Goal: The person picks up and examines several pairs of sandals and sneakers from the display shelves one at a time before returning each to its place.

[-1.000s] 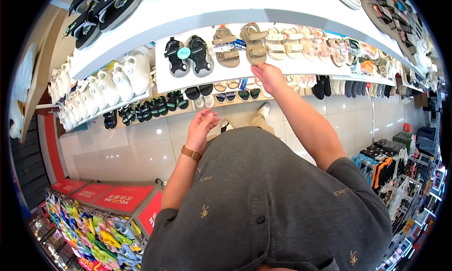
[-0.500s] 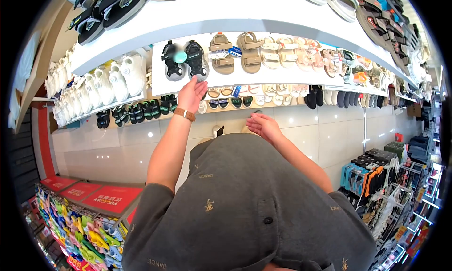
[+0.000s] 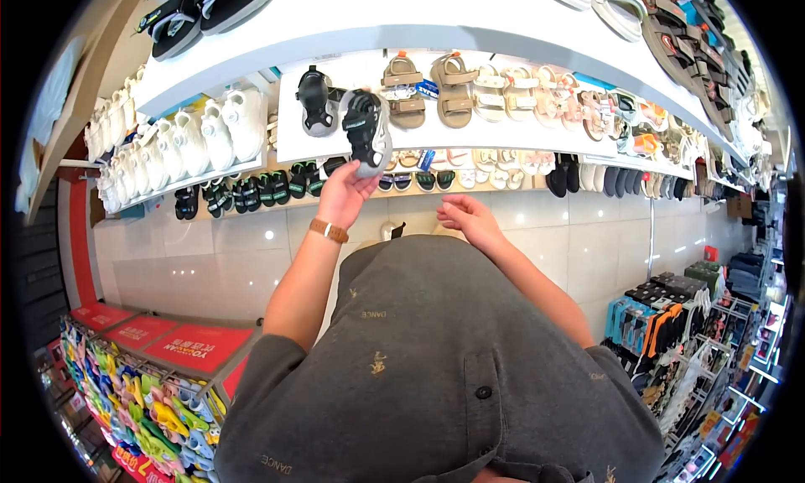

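My left hand (image 3: pixel 344 199), with a brown band at the wrist, grips the toe end of a black sandal (image 3: pixel 366 124) with a grey sole. The sandal is tilted up off the white shelf (image 3: pixel 323 151), its near end past the shelf's front edge. Its matching black sandal (image 3: pixel 315 102) stands on the shelf to the left. To the right of the held one is a pair of tan sandals (image 3: pixel 408 106). My right hand (image 3: pixel 471 220) hangs in front of my body, fingers loosely extended and apart, touching nothing.
An upper white shelf (image 3: pixel 402 44) with sandals juts out above. White shoes (image 3: pixel 220 133) line the left, and a lower row of small dark sandals (image 3: pixel 272 187) runs beneath. Red-topped racks of colourful footwear (image 3: pixel 172 403) stand at lower left, with sock racks (image 3: pixel 646 315) at right.
My left hand has closed on the right-hand black sandal and drawn it up and toward me from the shelf. The right hand has barely moved.
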Demonstrator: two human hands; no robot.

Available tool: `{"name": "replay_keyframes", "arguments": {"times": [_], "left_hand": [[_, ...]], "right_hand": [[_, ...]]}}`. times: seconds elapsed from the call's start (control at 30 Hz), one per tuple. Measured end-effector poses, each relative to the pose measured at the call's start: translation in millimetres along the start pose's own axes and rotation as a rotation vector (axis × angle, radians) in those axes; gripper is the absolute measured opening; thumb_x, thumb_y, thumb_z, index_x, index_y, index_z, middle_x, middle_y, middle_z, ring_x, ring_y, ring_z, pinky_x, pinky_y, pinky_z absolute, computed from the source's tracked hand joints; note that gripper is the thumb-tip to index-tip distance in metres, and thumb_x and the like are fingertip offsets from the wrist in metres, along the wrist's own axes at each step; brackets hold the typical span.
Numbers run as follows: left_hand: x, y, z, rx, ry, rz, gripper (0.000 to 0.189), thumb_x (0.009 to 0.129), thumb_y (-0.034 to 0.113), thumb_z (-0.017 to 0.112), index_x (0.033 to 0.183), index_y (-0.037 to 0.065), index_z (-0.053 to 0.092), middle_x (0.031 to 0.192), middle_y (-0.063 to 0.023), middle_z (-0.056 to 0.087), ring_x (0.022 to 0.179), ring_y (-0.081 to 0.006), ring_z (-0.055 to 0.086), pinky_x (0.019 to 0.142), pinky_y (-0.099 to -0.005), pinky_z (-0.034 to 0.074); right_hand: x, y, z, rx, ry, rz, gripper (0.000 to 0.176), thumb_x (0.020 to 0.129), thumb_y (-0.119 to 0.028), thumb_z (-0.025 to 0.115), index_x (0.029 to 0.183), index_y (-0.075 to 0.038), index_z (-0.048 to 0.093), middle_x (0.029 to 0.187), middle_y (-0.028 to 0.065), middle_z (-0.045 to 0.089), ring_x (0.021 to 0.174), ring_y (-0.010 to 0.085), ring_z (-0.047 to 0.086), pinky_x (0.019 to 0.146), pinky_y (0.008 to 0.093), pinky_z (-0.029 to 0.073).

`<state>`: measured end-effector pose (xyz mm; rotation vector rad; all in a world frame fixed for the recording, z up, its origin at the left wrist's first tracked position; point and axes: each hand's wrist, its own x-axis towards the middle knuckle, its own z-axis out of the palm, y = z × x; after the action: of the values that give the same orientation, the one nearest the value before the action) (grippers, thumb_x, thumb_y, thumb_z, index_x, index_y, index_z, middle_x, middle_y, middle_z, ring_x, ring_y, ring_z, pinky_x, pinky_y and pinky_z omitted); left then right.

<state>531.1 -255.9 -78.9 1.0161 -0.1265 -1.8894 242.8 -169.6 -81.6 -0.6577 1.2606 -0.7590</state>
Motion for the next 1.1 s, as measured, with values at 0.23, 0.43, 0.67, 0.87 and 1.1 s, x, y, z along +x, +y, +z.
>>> {"name": "replay_keyframes", "arguments": {"times": [0.23,0.43,0.67,0.87,1.1], "left_hand": [[-58,6,-32,0.132,-0.107,-0.082,0.026,0.094,0.029,0.056,0.111,0.011,0.061,0.102,-0.0032,0.068,0.083,-0.0161,0.059,0.065,-0.0297,0.043],[-75,17,-20,0.466,-0.097,0.092,0.040,0.097,0.024,0.053,0.130,0.004,0.063,0.102,0.0000,0.067,0.087,-0.0099,0.062,0.070,-0.0256,0.049],[-77,15,-3,1.166,0.068,0.940,0.059,0.089,0.030,0.079,0.137,0.002,0.057,0.120,-0.0104,0.064,0.112,-0.0207,0.061,0.097,-0.0341,0.050],[-94,21,41,1.490,-0.197,1.147,0.070,0.071,0.022,0.089,0.133,0.006,0.060,0.137,-0.0145,0.061,0.124,-0.0359,0.057,0.108,-0.0454,0.043],[-80,7,34,1.444,-0.230,1.173,0.052,0.081,0.015,0.081,0.128,0.004,0.065,0.131,-0.0140,0.066,0.116,-0.0335,0.063,0.101,-0.0417,0.048]], "right_hand": [[10,-63,41,0.062,-0.160,-0.059,0.054,0.104,-0.030,0.061,0.147,-0.001,0.045,0.130,0.0151,0.063,0.117,0.0222,0.063,0.099,0.0370,0.052],[4,-99,67,-0.027,-0.280,-0.034,0.060,0.101,-0.034,0.066,0.152,-0.013,0.043,0.133,0.0042,0.061,0.120,0.0162,0.059,0.095,0.0363,0.051],[-7,-94,83,-0.088,-0.071,-0.129,0.066,0.090,-0.027,0.079,0.147,-0.011,0.049,0.100,0.0016,0.066,0.083,0.0067,0.056,0.068,0.0240,0.041],[-4,-81,87,-0.124,-0.002,-0.118,0.072,0.087,-0.026,0.082,0.144,0.000,0.046,0.105,0.0107,0.067,0.092,0.0130,0.063,0.083,0.0271,0.051],[3,-71,85,-0.008,-0.054,-0.096,0.071,0.088,-0.033,0.081,0.141,0.002,0.047,0.105,0.0084,0.066,0.093,0.0119,0.063,0.081,0.0266,0.051]]}}
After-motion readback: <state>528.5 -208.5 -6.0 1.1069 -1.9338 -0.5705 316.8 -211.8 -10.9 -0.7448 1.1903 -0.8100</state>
